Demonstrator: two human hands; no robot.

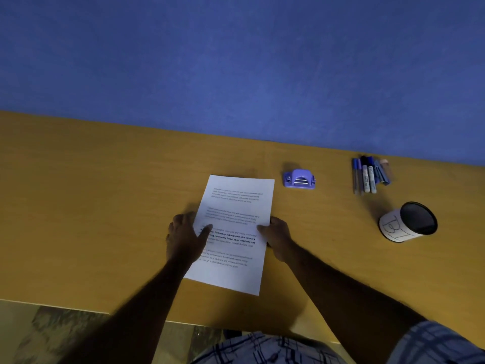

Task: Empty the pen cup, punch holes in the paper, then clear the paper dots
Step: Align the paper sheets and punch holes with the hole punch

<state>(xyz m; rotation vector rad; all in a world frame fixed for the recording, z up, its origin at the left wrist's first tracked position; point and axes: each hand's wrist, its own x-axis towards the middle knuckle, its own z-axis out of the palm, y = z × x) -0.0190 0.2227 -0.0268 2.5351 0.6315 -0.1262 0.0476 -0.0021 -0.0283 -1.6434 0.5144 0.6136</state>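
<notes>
While both hands pinch the paper [233, 232] at mid-desk, left hand [183, 237] on its left edge and right hand [278, 237] on its right, the hole punch [299, 179] lies toward one o'clock, nearer the right hand, the sheet's long axis pointing twelve.

1 sheet [236, 227] betw. 2 hands, 1 punch [299, 179], 1 cup [408, 222], approx. 7 pens [370, 174] off right.

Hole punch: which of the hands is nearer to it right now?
Right. The right hand grips the paper's right edge, below and slightly left of the hole punch. The left hand is on the paper's left edge, across the sheet and farther away.
</notes>
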